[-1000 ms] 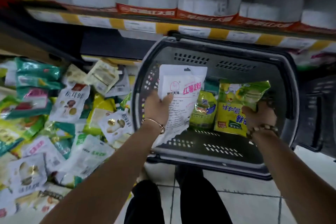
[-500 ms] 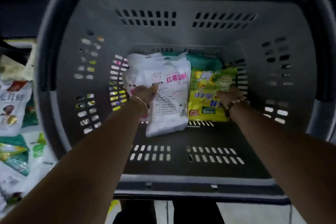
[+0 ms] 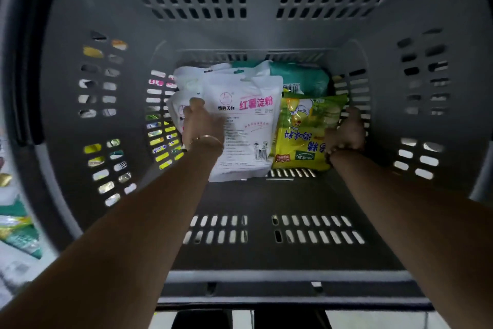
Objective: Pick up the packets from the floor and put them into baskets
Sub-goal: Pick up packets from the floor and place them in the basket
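A grey plastic basket with slotted walls fills the view. Deep inside it lies a white packet with pink lettering, and my left hand grips its left edge. Beside it on the right lies a yellow-green packet, whose right edge my right hand holds. Behind them sit another white packet and a teal packet.
Outside the basket on the left, several packets lie on the floor, and more show through the wall slots. The basket's near rim is at the bottom, with light floor tiles below it.
Both hands have pushed the two packets deeper toward the basket's far end, and my head has come closer, so the basket fills the view.
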`<state>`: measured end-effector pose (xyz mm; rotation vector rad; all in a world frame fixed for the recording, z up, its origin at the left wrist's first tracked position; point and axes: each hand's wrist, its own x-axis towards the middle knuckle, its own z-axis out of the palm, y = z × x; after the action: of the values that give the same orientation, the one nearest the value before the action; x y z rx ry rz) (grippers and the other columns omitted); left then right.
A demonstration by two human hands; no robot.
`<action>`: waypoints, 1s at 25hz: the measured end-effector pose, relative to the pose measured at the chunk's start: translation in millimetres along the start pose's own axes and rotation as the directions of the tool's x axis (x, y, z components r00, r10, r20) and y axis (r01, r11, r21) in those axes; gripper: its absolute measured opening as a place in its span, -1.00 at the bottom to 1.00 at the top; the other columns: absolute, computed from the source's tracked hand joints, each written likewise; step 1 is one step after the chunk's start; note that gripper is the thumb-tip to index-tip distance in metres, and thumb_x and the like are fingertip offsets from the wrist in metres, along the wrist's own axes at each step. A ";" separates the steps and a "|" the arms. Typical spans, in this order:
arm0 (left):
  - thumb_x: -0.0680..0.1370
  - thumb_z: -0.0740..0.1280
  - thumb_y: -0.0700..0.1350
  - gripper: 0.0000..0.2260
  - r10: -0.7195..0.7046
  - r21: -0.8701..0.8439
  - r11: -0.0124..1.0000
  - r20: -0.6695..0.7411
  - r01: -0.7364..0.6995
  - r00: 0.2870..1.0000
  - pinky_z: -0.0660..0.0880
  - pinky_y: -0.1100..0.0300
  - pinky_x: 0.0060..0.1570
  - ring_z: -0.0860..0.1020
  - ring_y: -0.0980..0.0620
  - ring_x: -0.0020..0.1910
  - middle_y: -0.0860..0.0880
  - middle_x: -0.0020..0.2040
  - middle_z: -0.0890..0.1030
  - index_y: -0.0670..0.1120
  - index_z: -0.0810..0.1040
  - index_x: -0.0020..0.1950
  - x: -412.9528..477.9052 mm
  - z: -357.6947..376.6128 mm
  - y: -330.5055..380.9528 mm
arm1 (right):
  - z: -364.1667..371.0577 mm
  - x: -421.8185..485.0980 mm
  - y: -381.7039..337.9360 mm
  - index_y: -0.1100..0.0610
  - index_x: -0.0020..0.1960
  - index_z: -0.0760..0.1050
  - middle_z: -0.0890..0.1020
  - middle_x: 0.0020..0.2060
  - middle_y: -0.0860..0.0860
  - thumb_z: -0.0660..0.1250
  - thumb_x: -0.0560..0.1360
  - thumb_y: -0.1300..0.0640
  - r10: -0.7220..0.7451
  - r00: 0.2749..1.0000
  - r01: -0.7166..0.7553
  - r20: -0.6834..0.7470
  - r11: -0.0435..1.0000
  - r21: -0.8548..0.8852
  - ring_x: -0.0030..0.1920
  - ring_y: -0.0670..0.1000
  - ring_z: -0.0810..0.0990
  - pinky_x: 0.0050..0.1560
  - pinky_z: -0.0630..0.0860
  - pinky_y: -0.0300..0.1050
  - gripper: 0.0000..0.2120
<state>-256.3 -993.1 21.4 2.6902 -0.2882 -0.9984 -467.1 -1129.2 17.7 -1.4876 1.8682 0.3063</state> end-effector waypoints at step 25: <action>0.49 0.32 0.14 -0.14 0.455 0.609 0.467 0.456 -0.641 0.765 -0.13 -0.15 0.43 -0.09 -0.18 0.52 -0.18 0.54 -0.15 -0.07 -0.19 0.53 -19.8 16.1 1.1 | 25.5 -26.1 -28.6 0.00 0.53 -0.12 -0.15 0.52 0.05 0.32 0.50 0.15 -0.256 0.918 0.390 0.303 0.719 -0.575 0.50 0.16 -0.03 0.45 0.13 0.13 -0.21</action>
<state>-281.8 -991.5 22.0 2.6927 -1.8856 -1.1156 -429.0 -1103.4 23.6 -2.1018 1.3473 0.9471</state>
